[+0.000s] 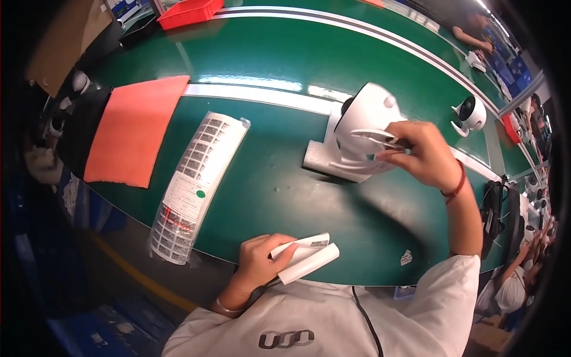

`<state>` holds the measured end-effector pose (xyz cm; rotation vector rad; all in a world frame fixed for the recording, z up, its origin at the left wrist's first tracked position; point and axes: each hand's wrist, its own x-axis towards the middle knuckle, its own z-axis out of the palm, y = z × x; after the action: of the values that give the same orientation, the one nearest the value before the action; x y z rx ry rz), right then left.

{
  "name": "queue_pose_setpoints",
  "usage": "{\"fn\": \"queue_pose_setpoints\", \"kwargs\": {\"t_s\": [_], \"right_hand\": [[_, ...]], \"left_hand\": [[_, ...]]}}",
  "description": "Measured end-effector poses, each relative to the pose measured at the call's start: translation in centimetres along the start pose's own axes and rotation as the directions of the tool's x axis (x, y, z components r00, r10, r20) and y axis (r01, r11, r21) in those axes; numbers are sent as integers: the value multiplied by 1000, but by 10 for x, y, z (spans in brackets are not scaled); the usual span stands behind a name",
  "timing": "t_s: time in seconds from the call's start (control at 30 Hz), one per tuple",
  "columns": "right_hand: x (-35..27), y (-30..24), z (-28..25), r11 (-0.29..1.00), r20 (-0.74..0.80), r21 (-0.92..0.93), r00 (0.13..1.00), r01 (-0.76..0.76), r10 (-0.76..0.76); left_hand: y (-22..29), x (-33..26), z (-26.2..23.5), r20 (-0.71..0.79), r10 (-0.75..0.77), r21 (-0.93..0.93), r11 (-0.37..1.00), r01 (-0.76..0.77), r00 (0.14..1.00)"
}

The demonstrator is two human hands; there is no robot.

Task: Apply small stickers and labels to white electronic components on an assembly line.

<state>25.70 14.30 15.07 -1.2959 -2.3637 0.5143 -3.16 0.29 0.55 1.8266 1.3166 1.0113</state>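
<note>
My right hand (419, 152) is closed around a pair of pale tweezers (367, 133), held against or just in front of a white round-headed camera (370, 102). Whether the tips touch the housing I cannot tell. The camera leans on its side on a white foam block (321, 157). Low in front of my body, my left hand (257, 262) grips a curled white label sheet (309, 265) with a few small printed labels on its inner side. To its left, a long sheet of printed labels (190, 184) lies over the bench edge.
An orange foam sheet (134, 131) lies on the green bench at left. Another white camera (471, 113) stands at the right on the line. A red tray (190, 13) sits at far left. A small loose label (406, 257) lies near the front edge. A person (473, 35) works far right.
</note>
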Motion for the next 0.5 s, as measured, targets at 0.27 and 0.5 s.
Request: {"fn": "queue_pose_setpoints", "kwargs": {"t_s": [0.27, 0.5], "right_hand": [[-13, 25, 13, 995, 30, -35, 995, -97, 98], [-21, 23, 19, 995, -94, -52, 993, -79, 74]], "left_hand": [[40, 35, -31, -132, 21, -66, 997, -30, 991], [58, 109, -26, -101, 161, -133, 976, -174, 982]]}}
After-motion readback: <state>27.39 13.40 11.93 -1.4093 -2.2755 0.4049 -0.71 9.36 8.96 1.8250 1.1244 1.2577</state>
